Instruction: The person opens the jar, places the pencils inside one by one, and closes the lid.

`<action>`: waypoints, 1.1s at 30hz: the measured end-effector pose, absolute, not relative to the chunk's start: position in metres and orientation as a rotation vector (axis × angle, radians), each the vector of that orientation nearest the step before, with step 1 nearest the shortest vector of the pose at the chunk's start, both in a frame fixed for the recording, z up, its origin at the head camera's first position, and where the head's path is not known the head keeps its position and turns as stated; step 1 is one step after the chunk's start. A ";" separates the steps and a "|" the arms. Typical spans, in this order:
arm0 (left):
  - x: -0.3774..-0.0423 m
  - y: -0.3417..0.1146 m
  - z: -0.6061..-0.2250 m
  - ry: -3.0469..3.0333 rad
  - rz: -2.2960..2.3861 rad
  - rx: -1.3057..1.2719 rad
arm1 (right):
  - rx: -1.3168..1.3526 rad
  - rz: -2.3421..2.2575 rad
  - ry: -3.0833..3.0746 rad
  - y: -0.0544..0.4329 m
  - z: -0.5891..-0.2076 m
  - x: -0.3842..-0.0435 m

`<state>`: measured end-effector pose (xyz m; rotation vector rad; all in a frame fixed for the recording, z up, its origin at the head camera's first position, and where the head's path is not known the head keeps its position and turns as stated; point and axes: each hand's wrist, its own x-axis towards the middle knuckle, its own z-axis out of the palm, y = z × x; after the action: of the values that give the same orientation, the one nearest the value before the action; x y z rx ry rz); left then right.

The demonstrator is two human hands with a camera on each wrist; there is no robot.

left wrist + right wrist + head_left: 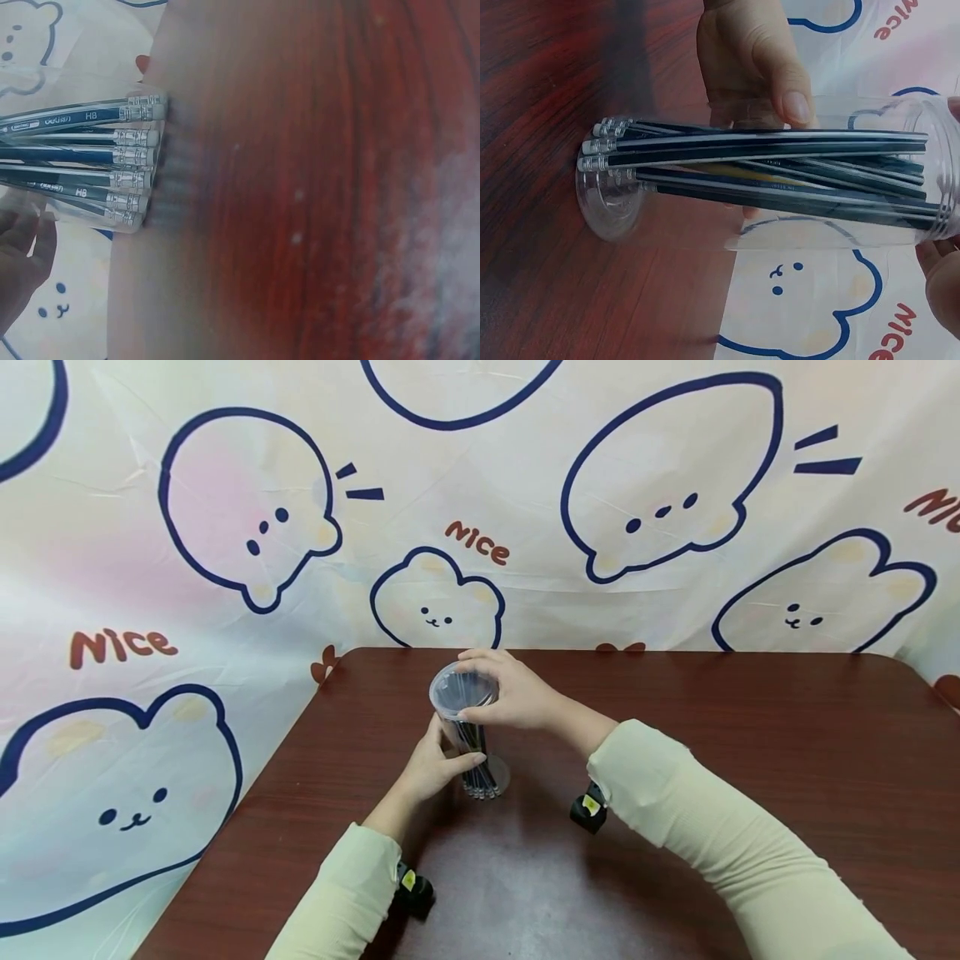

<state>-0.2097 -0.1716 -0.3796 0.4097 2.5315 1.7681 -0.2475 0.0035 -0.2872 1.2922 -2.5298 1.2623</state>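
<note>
A clear plastic jar (613,217) stands upright on the table, with several dark pencils (780,199) inside. Their eraser ends point down, and in the left wrist view some pencils (82,157) show "HB" printed on them. My left hand (429,770) grips the jar low on its side, the thumb lying across the front. Over the top, my right hand (521,695) holds the round translucent lid (452,692) by its edge, fingers at the far side and thumb at the near side. The lid sits at the jar's mouth.
The dark reddish-brown wooden table (750,777) runs under both forearms and reaches a printed cloth backdrop (525,460) with bear drawings behind it. A small black camera (588,808) is worn at the right wrist, another black camera (415,891) at the left.
</note>
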 end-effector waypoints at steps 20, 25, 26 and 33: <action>-0.199 -0.166 -0.364 2.537 1.757 0.385 | 1.387 1.570 -2.471 0.010 -0.293 -0.260; -0.200 -0.166 -0.363 2.535 1.756 0.394 | 1.414 1.631 -2.471 0.010 -0.294 -0.263; -0.200 -0.167 -0.363 2.543 1.750 0.398 | 1.413 1.658 -2.469 0.010 -0.294 -0.264; -0.201 -0.166 -0.365 2.554 1.735 0.377 | 1.414 1.935 -2.403 0.011 -0.299 -0.269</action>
<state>-0.2009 -0.1664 -0.3646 0.3771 2.5543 1.7346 -0.2689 0.0108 -0.2988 1.4139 -2.4034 1.9354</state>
